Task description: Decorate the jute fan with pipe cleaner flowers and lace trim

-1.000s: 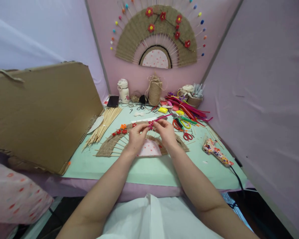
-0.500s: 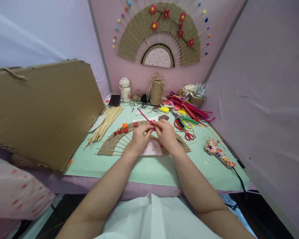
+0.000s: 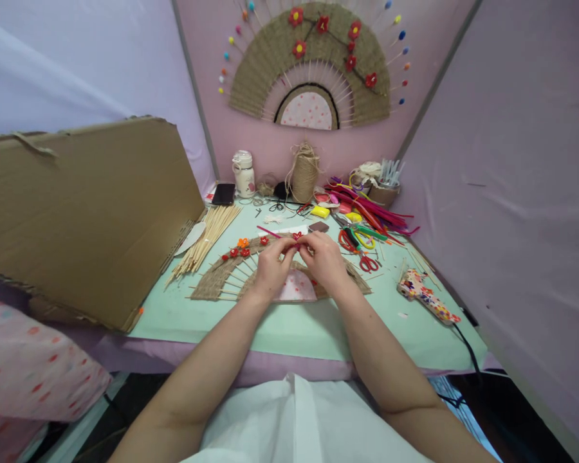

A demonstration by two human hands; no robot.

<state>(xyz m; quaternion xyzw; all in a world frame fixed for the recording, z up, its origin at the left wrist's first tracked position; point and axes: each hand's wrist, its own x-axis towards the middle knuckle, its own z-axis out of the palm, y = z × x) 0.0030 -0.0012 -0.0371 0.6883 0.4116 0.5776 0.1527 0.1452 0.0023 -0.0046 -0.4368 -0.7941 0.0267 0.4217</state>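
Between them, my left hand (image 3: 276,262) and my right hand (image 3: 322,257) pinch a magenta pipe cleaner (image 3: 269,232), fingertips almost touching. Its free end sticks out to the left beyond my left fingers; the worked part is mostly hidden by the fingers. Both hands are held over a twine-woven fan (image 3: 212,276) lying on the mint-green table. Thin sticks run through the fan like ribs, and small red flowers (image 3: 234,252) and an orange flower (image 3: 242,242) sit on its upper left. A pale pink dotted half-round piece (image 3: 296,286) forms its base.
Bamboo sticks (image 3: 205,241) and a large cardboard sheet (image 3: 87,218) are on the left. Scissors (image 3: 368,263), loose pipe cleaners (image 3: 371,209) and a patterned glue gun (image 3: 427,296) lie to the right. Behind stand a twine spool (image 3: 305,173) and a white bottle (image 3: 244,175). A finished fan (image 3: 260,77) hangs above.
The pipe cleaner's free end has swung down and to the left, now lying flatter and showing less length. Both hands stay close together in nearly the same place.
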